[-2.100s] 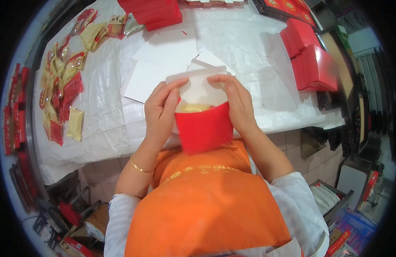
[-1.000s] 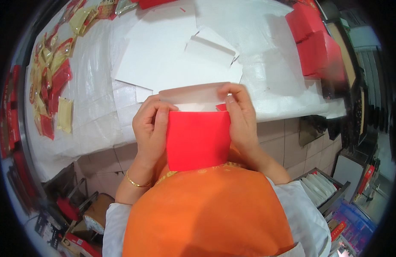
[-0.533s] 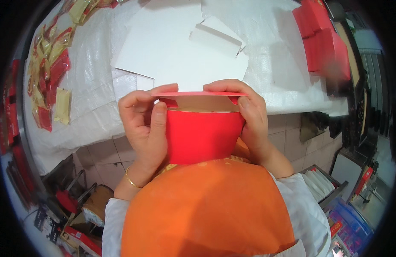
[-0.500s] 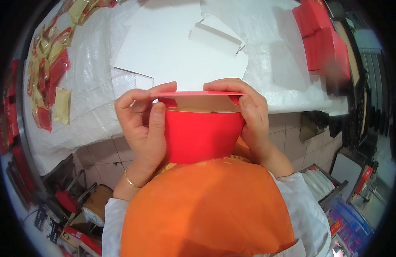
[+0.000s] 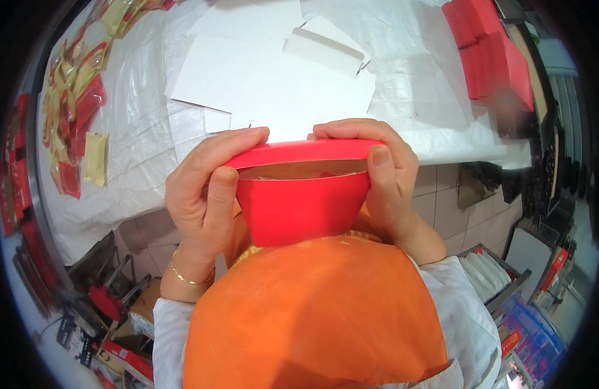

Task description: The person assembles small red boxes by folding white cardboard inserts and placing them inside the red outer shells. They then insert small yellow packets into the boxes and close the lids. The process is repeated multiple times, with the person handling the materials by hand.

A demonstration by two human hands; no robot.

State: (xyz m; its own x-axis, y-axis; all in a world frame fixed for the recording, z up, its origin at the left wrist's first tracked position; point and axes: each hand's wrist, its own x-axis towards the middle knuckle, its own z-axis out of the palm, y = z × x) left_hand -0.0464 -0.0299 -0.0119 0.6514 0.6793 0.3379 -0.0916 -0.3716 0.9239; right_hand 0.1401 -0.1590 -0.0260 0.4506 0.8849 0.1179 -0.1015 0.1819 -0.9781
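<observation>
Between my two hands a red cardboard box (image 5: 299, 206) is held upright in front of the orange apron. Its top flap is bent over toward me, and a narrow gap shows a pale brown inside; what lies in there I cannot make out. My left hand (image 5: 208, 178) grips the left side, thumb at the front corner and fingers over the flap. At the right side my right hand (image 5: 387, 168) does the same, its thumb at the flap's right end. Just beyond the box lie flat white cardboard sheets (image 5: 247, 78).
Gold and red wrapped packets (image 5: 72, 117) are heaped at the table's left. Several red boxes (image 5: 490, 58) stand stacked at the far right. White plastic sheeting (image 5: 134, 129) covers the table. A tray of white packs (image 5: 487, 272) sits low on the right.
The flap has tipped down toward me, showing more of its red face and narrowing the opening. Both hands have spread slightly apart, still gripping the box.
</observation>
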